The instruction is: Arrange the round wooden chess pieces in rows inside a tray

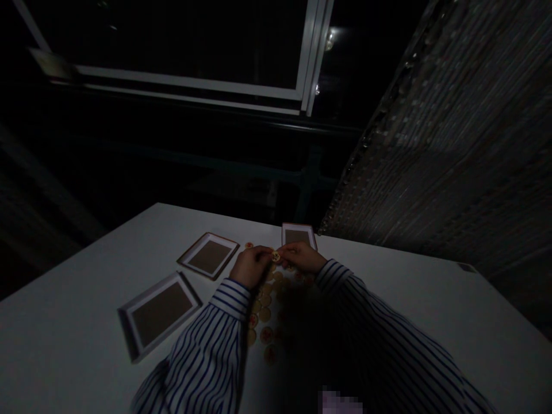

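Note:
Between the fingertips of both hands a round xiangqi piece [276, 256] with a dark character is held up, facing me. My left hand [252, 265] pinches its left edge. My right hand [303, 257] grips it from the right. Below and between my forearms many more xiangqi pieces [264, 314] lie loose on the white table [99, 276]; some show red characters, others look blank side up. Shadow from my right arm hides part of the spread. One more piece [249, 245] lies just beyond my left hand.
Left of my hands lie a brown-edged shallow box [233, 244] and a larger grey-white box [125, 328]. A third box [299, 226] sits behind my right hand. A beaded curtain [414, 172] hangs at the right, and a window frame [194, 80] stands beyond the table.

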`<state>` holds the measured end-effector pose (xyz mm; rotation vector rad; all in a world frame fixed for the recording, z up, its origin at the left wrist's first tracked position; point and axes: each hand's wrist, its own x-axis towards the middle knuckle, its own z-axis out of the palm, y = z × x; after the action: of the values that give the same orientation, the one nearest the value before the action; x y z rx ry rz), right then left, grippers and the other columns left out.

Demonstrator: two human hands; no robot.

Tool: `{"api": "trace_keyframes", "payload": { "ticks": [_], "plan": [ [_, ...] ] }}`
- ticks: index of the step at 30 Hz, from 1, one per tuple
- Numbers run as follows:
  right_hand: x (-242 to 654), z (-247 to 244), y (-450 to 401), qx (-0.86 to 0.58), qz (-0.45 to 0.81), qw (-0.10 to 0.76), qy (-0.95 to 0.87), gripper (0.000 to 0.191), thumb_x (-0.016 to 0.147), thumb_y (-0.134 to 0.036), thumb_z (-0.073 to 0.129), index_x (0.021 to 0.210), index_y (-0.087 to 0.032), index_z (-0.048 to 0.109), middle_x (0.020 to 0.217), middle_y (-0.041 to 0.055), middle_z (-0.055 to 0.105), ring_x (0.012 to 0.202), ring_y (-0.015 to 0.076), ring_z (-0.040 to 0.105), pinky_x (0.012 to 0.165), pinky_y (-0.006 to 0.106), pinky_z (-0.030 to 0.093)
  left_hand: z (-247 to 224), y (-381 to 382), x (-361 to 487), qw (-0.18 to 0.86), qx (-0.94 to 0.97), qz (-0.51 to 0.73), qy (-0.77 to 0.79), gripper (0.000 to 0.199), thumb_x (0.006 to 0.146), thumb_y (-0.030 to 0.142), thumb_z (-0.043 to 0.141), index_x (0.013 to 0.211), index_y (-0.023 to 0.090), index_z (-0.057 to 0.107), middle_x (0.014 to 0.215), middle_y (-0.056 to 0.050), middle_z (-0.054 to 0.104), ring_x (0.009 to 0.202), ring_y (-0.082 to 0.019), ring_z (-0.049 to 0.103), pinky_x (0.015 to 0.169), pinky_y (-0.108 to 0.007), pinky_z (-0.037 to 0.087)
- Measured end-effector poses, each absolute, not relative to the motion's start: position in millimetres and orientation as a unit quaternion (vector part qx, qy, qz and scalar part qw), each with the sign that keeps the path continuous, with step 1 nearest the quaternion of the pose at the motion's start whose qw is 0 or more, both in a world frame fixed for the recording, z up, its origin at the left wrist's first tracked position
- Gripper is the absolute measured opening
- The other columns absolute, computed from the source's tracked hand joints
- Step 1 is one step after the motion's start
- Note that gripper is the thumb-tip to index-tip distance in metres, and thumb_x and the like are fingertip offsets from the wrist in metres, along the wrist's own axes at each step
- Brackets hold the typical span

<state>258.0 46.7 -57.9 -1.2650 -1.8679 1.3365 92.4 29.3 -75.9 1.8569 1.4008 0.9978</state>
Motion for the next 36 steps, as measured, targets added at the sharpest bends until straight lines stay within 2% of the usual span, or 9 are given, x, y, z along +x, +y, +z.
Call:
{"api": "trace_keyframes", "payload": {
  "ticks": [11,20,26,30,36],
  "plan": [
    [261,-60,45,-0.463,0.491,0.264,-0.689,0.022,0.078,-0.026,0.046,0.086,-0.011,0.059,0.072,0.0035,0.063,0.056,0.0060,0.054,0.052,0.017,0.042,-71,28,93,0.358,0.671,0.388,0.521,0.027,0.069,0.035,0.053,0.082,0.014,0.063,0.075,-0.004,0.066,0.077,-0.017,0.060,0.072,-0.027,0.046],
    [267,-55,37,-0.476,0.494,0.292,-0.667,0.020,0.079,-0.025,0.044,0.087,-0.012,0.058,0.078,0.0051,0.065,0.054,0.0057,0.053,0.052,0.018,0.043,-66,26,91,0.331,0.686,0.389,0.518,0.027,0.070,0.035,0.050,0.082,0.015,0.064,0.080,-0.004,0.066,0.078,-0.017,0.059,0.074,-0.028,0.044],
    [272,-49,22,-0.487,0.488,0.298,-0.660,0.025,0.080,-0.033,0.044,0.089,-0.013,0.056,0.083,0.0060,0.063,0.058,0.0066,0.053,0.042,0.014,0.039,-64,24,93,0.314,0.703,0.386,0.509,0.028,0.072,0.036,0.049,0.082,0.015,0.065,0.082,-0.005,0.066,0.079,-0.017,0.059,0.076,-0.028,0.044],
    [277,-44,9,-0.492,0.500,0.295,-0.649,0.027,0.080,-0.035,0.044,0.093,-0.014,0.054,0.086,0.0060,0.063,0.051,0.0052,0.051,0.036,0.013,0.036,-63,22,96,0.317,0.713,0.372,0.503,0.027,0.072,0.035,0.049,0.082,0.016,0.065,0.080,-0.003,0.067,0.081,-0.017,0.059,0.078,-0.029,0.043],
    [290,-41,-1,-0.482,0.491,0.317,-0.652,0.027,0.079,-0.037,0.045,0.090,-0.015,0.055,0.084,0.0060,0.063,0.056,0.0071,0.055,0.042,0.016,0.041,-62,12,101,0.316,0.710,0.371,0.509,0.025,0.071,0.033,0.051,0.082,0.016,0.065,0.083,-0.003,0.067,0.081,-0.016,0.059,0.080,-0.028,0.042]
  ]
}}
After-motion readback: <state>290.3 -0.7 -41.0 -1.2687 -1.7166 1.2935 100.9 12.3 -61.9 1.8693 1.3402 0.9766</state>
